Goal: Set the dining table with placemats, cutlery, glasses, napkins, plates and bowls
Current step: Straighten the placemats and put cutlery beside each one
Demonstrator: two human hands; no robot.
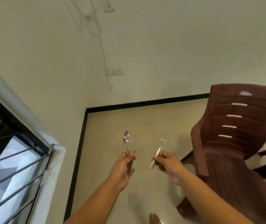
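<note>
Cutlery is held in both hands, out over the floor to the left of the brown plastic chair (pixel 235 143). Furthest from the chair, beside the barred window (pixel 11 159), the left hand (pixel 124 167) has its fingers curled round the handle of a metal spoon (pixel 127 141), bowl pointing up. Nearer the chair, the right hand (pixel 167 162) pinches a second piece of cutlery (pixel 157 152) by its pale handle; its blurred head looks like a fork, though that cannot be told for sure. A wall socket (pixel 117 71) sits on the wall above, left of the chair's back
</note>
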